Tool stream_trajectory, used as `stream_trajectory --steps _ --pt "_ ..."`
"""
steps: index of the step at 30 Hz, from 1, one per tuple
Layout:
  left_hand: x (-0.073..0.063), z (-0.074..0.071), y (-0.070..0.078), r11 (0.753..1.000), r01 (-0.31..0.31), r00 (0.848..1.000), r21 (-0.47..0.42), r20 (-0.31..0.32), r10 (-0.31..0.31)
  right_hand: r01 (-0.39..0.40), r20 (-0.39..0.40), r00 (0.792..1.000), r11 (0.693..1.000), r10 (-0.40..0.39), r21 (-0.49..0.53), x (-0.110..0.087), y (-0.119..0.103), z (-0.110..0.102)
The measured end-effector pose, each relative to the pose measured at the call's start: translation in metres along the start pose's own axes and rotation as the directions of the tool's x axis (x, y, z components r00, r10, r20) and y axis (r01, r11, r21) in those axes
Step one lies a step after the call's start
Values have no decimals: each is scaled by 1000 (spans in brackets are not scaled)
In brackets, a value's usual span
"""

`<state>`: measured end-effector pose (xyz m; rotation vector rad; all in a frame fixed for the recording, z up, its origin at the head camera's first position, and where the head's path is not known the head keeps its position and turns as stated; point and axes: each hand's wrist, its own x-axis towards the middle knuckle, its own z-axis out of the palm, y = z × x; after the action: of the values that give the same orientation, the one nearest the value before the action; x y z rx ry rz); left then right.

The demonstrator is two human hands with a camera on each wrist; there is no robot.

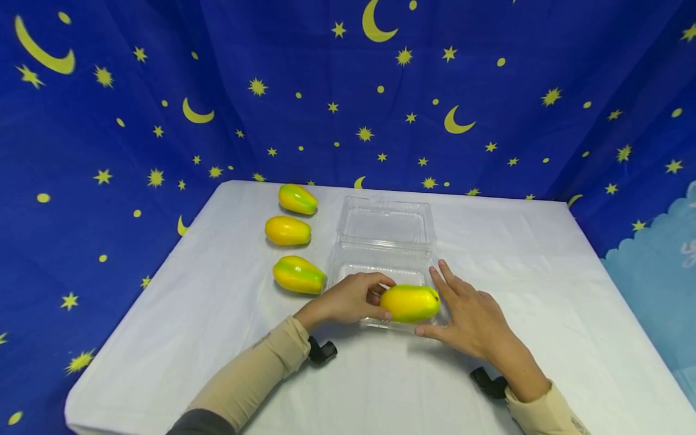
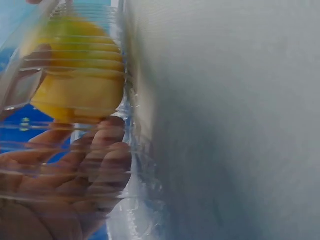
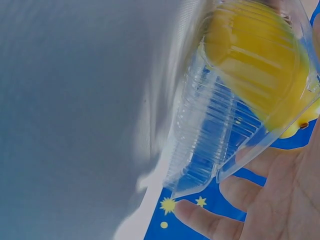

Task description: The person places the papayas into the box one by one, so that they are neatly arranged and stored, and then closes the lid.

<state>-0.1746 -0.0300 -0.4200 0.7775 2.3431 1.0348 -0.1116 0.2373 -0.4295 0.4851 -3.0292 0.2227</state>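
Observation:
A yellow-green papaya lies lengthwise in the near part of an opened clear plastic clamshell box. My left hand holds the papaya's left end, thumb on the near side and fingers on the far side. Through the ribbed clear wall, the left wrist view shows the papaya and the curled left fingers. To the right of the fruit, my right hand is spread beside the box, thumb and fingers extended. The right wrist view shows these fingers close to the box's clear wall.
Three more papayas form a column left of the box: a near one, a middle one and a far one. The box's lid lies folded back. A white cloth covers the table; a blue starry curtain hangs behind.

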Motion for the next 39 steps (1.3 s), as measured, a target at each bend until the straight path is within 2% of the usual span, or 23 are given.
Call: stream_trajectory --steps 15,26,33,39 --pt "-4 -7 -2 999 -39 999 -16 12 39 0 10 1000 1000 0 -12 2 -3 0" --pt "-7 -16 1 989 -125 991 80 -38 128 3 12 1000 1000 -3 -16 3 -2 0" --pt "-14 -27 5 987 -154 981 39 -110 157 8 6 1000 1000 -8 -16 3 -2 1" --pt "-19 -39 7 982 -186 961 36 -202 189 -1 19 1000 1000 1 -16 4 -2 0"
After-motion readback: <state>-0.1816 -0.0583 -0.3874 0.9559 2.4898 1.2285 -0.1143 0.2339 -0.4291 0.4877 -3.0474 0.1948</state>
